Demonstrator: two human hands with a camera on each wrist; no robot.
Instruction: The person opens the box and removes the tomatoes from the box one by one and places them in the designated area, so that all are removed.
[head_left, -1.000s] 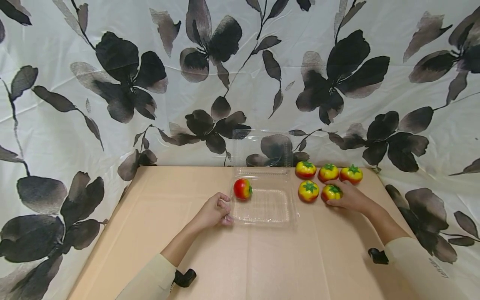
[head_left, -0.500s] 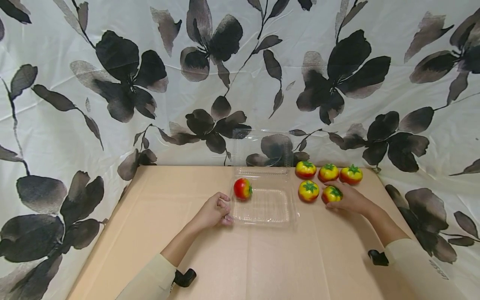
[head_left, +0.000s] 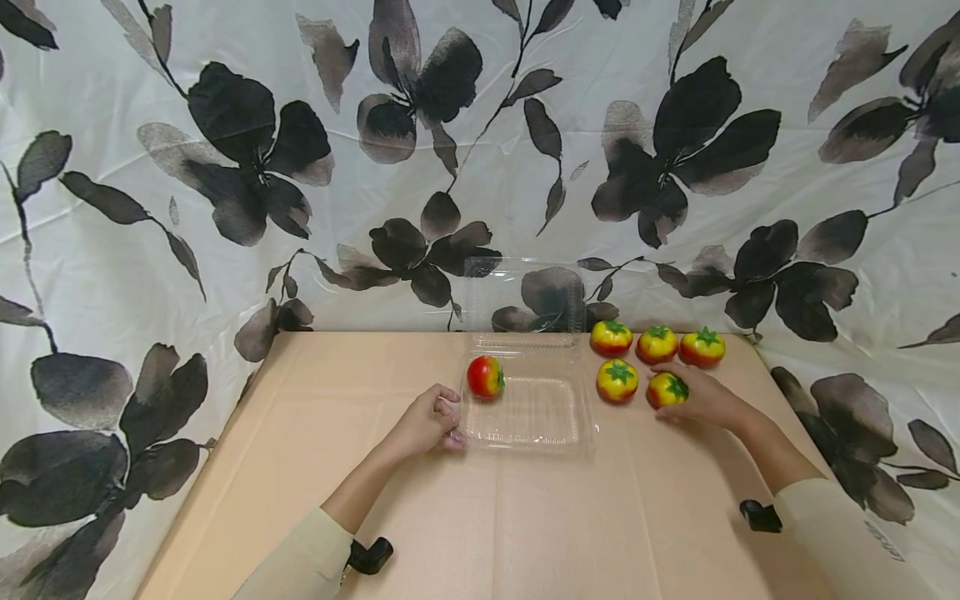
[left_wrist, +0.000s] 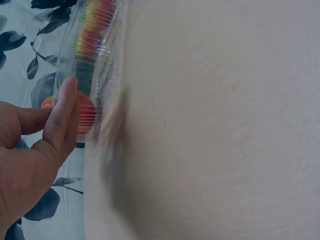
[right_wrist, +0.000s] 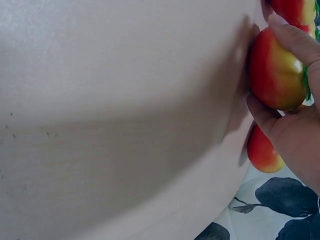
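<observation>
In the head view, my left hand (head_left: 429,423) is at the left edge of a clear plastic clamshell container (head_left: 525,433). Thumb and fingers pinch its rim, as the left wrist view also shows. One red-and-yellow tomato (head_left: 485,378) lies on its side in the container's back left, its green top facing right. My right hand (head_left: 701,394) grips another tomato (head_left: 666,389) between thumb and fingers, right of the container. That tomato (right_wrist: 277,70) is tilted in the grasp, its green top turned toward the palm in the right wrist view.
Beside the held one stands a tomato (head_left: 617,382); behind are three more: a left one (head_left: 611,338), a middle one (head_left: 657,344) and a right one (head_left: 702,348). The container's transparent lid (head_left: 525,296) stands raised at the table's back edge, before a floral cloth (head_left: 360,200).
The tomato in my right hand has tipped, its green top turning to the right, and shifted slightly right. My left hand and the container have stayed put.
</observation>
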